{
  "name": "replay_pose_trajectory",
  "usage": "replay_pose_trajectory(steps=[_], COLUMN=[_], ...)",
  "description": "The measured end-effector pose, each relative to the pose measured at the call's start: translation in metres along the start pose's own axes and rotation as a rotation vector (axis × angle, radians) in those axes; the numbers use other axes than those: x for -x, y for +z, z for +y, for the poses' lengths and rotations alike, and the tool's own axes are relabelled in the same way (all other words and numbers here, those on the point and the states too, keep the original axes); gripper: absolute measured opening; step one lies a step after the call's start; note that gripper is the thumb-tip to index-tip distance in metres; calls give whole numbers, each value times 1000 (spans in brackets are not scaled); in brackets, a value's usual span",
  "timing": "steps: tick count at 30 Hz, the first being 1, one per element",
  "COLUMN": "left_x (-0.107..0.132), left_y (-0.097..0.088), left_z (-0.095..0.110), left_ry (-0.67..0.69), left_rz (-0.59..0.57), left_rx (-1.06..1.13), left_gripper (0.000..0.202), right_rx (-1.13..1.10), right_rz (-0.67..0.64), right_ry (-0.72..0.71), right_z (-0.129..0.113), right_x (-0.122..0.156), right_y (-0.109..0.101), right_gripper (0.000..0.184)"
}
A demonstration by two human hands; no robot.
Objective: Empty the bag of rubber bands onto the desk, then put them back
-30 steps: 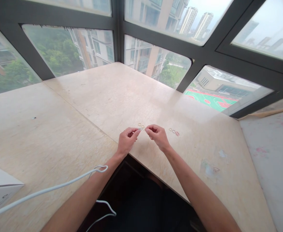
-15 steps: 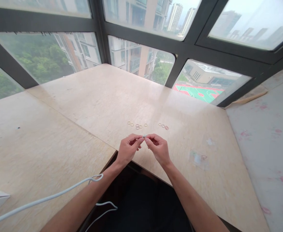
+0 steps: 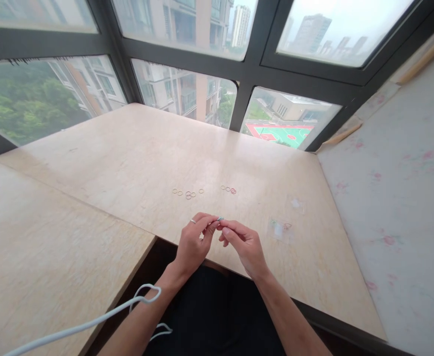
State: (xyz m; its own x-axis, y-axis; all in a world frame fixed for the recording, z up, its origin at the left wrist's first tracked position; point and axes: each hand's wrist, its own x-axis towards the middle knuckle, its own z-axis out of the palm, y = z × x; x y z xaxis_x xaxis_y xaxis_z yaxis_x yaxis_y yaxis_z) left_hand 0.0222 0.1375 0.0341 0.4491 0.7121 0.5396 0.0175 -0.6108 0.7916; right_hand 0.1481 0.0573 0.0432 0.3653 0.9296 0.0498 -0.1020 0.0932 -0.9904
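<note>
My left hand (image 3: 196, 242) and my right hand (image 3: 244, 243) meet fingertip to fingertip above the front part of the table. Pinched between them is a small bluish-green band (image 3: 220, 218), mostly covered by the fingers. A thin ring sits on a finger of my left hand. Beyond the hands, thin yellowish and purplish loops (image 3: 188, 196) lie in a loose row. To their right is a shorter row of loops ending in a red loop (image 3: 233, 191). All of these lie flat, apart from my hands.
On the right lie a clear plastic bag (image 3: 280, 229) with small loops inside and a smaller clear bag (image 3: 297, 204). A white cable (image 3: 90, 324) crosses by my left forearm. Windows (image 3: 187, 94) border the table's far side; a flowered wall (image 3: 387, 198) stands at right.
My view has turned to the right, so the table and loops appear further left. Both hands stay pinched together; the left fingers have tilted up and the held band shows bluer.
</note>
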Motion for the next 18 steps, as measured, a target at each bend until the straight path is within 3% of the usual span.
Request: replay_pose_trajectory(steps=[8,14,18], left_x=[13,14,15], left_y=[26,41,49], left_z=[21,30,35], left_ry=[-143,-111,-100], left_rz=[-29,-155,-186], left_rx=[140,268,270], left_gripper=[8,18,17], right_rx=[151,387,477], right_rz=[178,-13,-40], right_ry=[-72,-291,-391], right_z=[-5,-16,-22], right_x=[25,34,40], right_y=[-35,-57,-64], right_gripper=[19,29,28])
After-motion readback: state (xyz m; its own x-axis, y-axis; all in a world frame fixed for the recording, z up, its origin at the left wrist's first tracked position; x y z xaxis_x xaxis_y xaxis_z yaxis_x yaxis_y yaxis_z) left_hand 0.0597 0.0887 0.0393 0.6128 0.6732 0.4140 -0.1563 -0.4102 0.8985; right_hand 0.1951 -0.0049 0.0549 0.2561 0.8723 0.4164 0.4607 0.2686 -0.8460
